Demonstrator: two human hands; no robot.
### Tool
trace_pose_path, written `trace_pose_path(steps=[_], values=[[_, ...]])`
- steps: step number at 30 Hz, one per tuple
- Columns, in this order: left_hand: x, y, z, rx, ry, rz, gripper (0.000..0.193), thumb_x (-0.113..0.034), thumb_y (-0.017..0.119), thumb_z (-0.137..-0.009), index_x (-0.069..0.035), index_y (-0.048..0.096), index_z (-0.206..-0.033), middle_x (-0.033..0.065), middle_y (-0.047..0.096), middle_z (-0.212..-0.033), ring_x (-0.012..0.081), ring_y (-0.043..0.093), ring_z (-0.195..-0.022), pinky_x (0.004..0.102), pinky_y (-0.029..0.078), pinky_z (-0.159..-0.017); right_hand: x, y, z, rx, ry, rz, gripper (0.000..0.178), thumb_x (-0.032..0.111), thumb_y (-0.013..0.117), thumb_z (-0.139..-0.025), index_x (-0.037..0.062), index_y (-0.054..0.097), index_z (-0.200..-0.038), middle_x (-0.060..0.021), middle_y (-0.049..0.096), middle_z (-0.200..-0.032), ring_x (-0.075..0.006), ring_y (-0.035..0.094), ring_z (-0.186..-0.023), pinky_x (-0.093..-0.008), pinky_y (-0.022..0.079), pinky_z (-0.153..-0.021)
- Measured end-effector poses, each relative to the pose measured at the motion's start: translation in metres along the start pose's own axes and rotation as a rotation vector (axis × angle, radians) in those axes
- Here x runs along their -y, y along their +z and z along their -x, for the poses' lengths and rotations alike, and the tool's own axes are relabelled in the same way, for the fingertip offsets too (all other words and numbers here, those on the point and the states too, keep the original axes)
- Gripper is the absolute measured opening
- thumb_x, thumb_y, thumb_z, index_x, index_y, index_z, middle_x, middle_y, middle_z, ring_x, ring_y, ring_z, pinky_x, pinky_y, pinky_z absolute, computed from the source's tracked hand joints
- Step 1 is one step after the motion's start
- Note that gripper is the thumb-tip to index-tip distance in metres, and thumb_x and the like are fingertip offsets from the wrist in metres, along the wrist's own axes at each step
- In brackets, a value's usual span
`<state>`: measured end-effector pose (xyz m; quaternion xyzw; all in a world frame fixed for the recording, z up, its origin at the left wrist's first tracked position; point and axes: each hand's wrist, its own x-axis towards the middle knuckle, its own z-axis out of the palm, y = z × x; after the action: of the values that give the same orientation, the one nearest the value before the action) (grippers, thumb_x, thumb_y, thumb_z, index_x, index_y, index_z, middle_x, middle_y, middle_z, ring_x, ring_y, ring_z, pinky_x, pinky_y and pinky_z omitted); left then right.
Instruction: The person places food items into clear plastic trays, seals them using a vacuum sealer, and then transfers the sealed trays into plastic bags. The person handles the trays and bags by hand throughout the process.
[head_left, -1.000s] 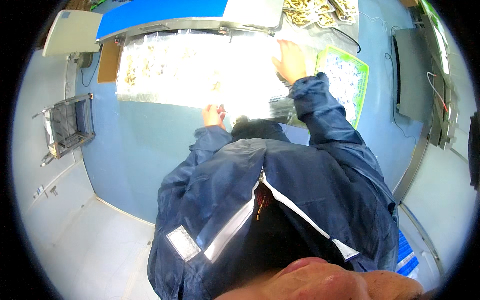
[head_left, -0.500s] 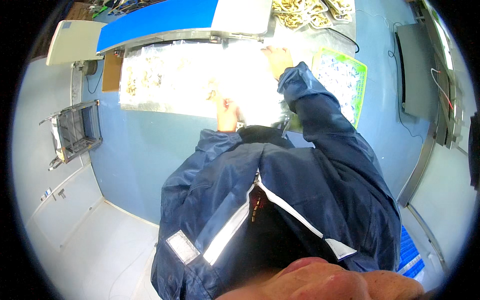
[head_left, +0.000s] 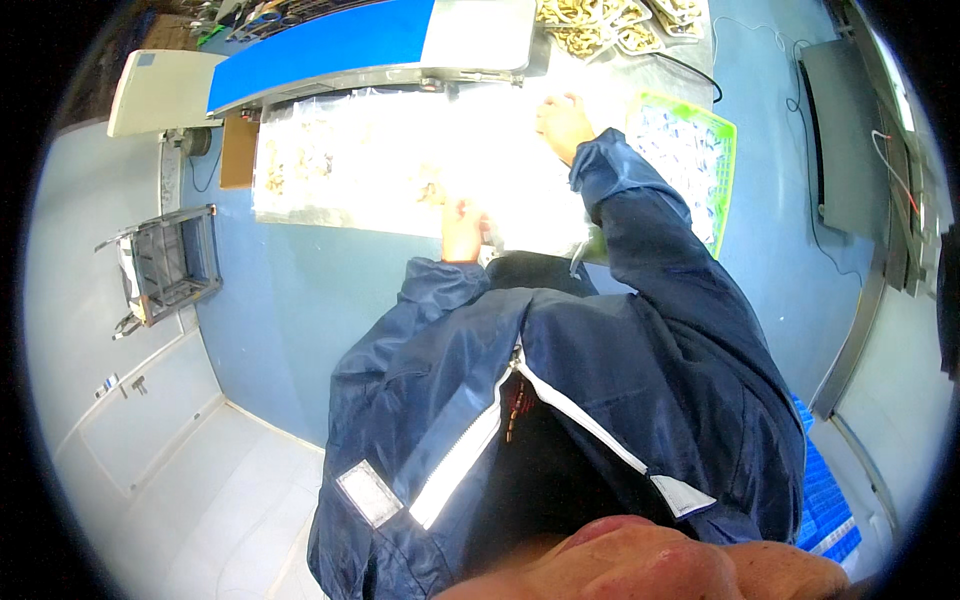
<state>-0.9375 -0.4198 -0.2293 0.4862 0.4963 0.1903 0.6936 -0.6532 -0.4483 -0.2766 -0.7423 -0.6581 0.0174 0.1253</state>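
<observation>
Head view, looking down over a dark blue zip jacket [head_left: 560, 400] with both arms stretched forward. Left hand [head_left: 462, 228] rests on the near edge of a large clear plastic sheet [head_left: 350, 165] that lies flat on the blue tabletop [head_left: 300, 300]; the fingers look curled down onto the sheet, but glare washes them out, so cannot tell whether they pinch it or just press. Right hand [head_left: 563, 122] is farther out, at the sheet's far right part, fingers bent loosely; cannot tell if anything is gripped, overexposed there too. The sheet holds rows of small tan pieces, clearest at its left end. It sits just in front of a machine with a blue top panel [head_left: 320, 45] and a grey metal section beside it. To the right of the right sleeve, a green tray [head_left: 722, 170] with a grid of small white parts, partly covered by the arm. Trays of yellowish parts [head_left: 590, 20] at the top edge. A small wire basket [head_left: 165, 265] stands off the tabletop's left side, well apart from both hands. Grey flat box [head_left: 845, 140] at far right. Pale floor below left.
</observation>
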Motion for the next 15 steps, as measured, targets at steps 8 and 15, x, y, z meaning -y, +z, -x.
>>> trace_pose_path(steps=[8, 15], values=[[-0.094, 0.033, 0.040, 0.273, 0.095, 0.082, 0.092, -0.019, 0.067, -0.090, -0.005, 0.003, -0.155, 0.0231, 0.013, -0.157, 0.0337, 0.019, -0.145, 0.0440, 0.022, -0.116, 0.062, -0.095, 0.014, -0.152, -0.248, -0.177, 0.009, 0.019, 0.067, -0.076, 0.0168, 0.072, -0.082, -0.0008, 0.060, -0.120, -0.0224, 0.046, -0.125, -0.0478, 0.035, -0.102], [-0.043, -0.032, -0.003, 0.021, -0.043, 0.360, 0.041, -0.009, 0.057, -0.090, 0.006, 0.052, -0.128, 0.0144, 0.064, -0.111, 0.0255, 0.064, -0.096, 0.0396, 0.052, -0.086, 0.113, -0.113, 0.024, -0.325, 0.039, -0.313, 0.030, 0.021, 0.069, -0.081, 0.0086, 0.067, -0.108, -0.0130, 0.059, -0.124, -0.0269, 0.050, -0.122, -0.0447, 0.039, -0.102]])
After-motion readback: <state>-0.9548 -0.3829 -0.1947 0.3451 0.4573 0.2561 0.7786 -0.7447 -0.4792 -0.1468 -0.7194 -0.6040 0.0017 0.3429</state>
